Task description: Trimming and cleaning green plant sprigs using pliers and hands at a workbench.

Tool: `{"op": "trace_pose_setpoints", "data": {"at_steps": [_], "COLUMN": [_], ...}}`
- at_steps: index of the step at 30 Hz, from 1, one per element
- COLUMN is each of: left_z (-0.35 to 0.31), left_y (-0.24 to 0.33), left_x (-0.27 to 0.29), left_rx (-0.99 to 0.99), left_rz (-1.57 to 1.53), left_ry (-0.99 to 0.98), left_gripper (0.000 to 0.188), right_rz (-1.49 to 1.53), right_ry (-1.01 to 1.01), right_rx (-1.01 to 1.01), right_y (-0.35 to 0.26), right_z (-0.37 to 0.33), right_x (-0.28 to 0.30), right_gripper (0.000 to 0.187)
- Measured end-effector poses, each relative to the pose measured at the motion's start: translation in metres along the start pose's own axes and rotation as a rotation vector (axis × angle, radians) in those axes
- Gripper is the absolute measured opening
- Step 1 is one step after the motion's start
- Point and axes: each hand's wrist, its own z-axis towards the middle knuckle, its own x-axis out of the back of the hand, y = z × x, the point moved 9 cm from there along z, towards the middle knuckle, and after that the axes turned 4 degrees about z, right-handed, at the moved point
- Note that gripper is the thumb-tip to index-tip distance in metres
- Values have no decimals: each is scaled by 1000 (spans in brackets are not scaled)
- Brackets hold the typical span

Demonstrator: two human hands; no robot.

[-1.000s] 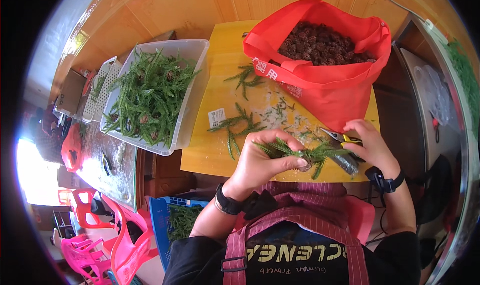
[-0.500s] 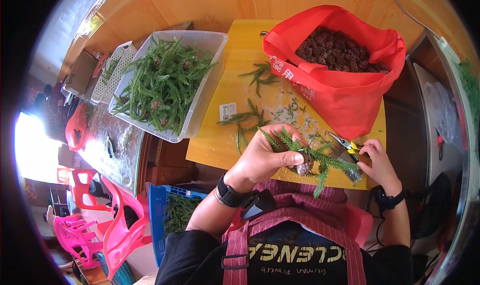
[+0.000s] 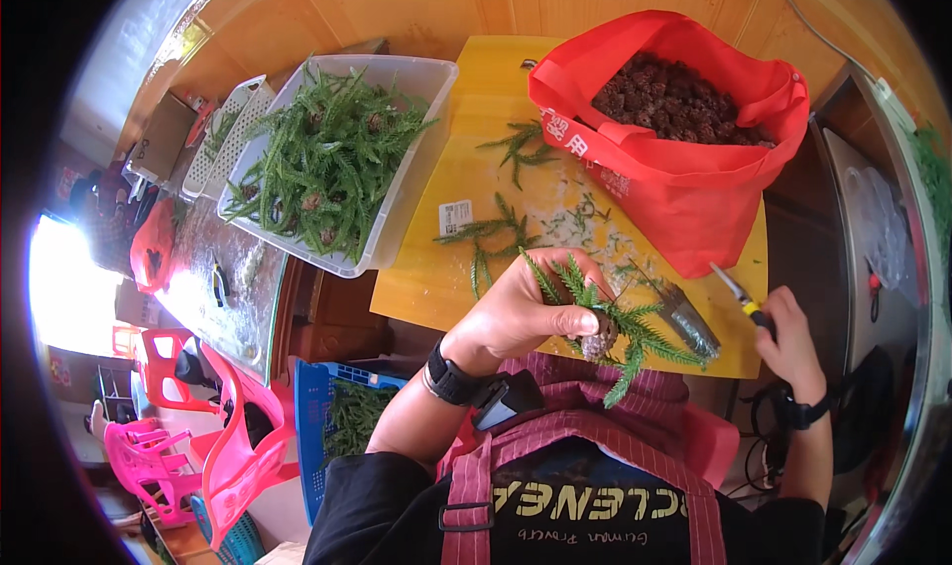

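Observation:
My left hand (image 3: pixel 531 312) pinches a green artificial pine sprig (image 3: pixel 635 332) above the table's front edge. A brown pine cone (image 3: pixel 599 339) sits among its needles beside my thumb. At the right edge of the table, my right hand (image 3: pixel 793 339) is closed around pliers (image 3: pixel 751 308) with yellow and black handles. Their metal jaws point up and left, apart from the sprig. Between the hands lies a bundle of thin stems in clear wrap (image 3: pixel 688 319). More loose sprigs (image 3: pixel 496 230) lie on the yellow table (image 3: pixel 416 297), among green scraps.
A red bag (image 3: pixel 684 203) full of pine cones (image 3: pixel 664 99) stands at the back right. At the left, a clear plastic bin (image 3: pixel 382 233) holds many sprigs with cones. A blue crate (image 3: pixel 310 436) and pink chairs (image 3: pixel 238 436) are at the lower left. Another pair of pliers (image 3: pixel 219 282) lies on the side table.
My right hand has moved right with the pliers, away from the sprig, and its fingers have closed further round the handles. The left hand has stayed nearly still with the sprig.

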Motion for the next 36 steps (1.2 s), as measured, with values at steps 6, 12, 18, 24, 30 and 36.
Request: {"op": "trace_pose_setpoints", "data": {"at_steps": [6,12,18,24,30,36], "left_z": [5,4,-2,-3,-2,-3], "left_y": [-10,-7,-4,-7,-5,-7], "left_x": [-14,-20,-19,-17,-22,-20], "left_rx": [48,54,87,128,158,155], "left_rz": [7,12,29,19,10,-1], "left_ry": [-86,-116,-115,-115,-150,-166], "left_gripper": [32,33,36,36,35,33], "right_rz": [420,464,427,355,329,316], "right_ry": [-197,-263,-346,-342,-307,-282], "right_rx": [-119,125,248,258,307,403], "right_y": [-53,-96,-117,-125,-128,-136], "right_z": [12,38,53,59,59,60], "right_x": [14,-1,2,6,10,12], "right_gripper": [26,30,32,34,33,32]}}
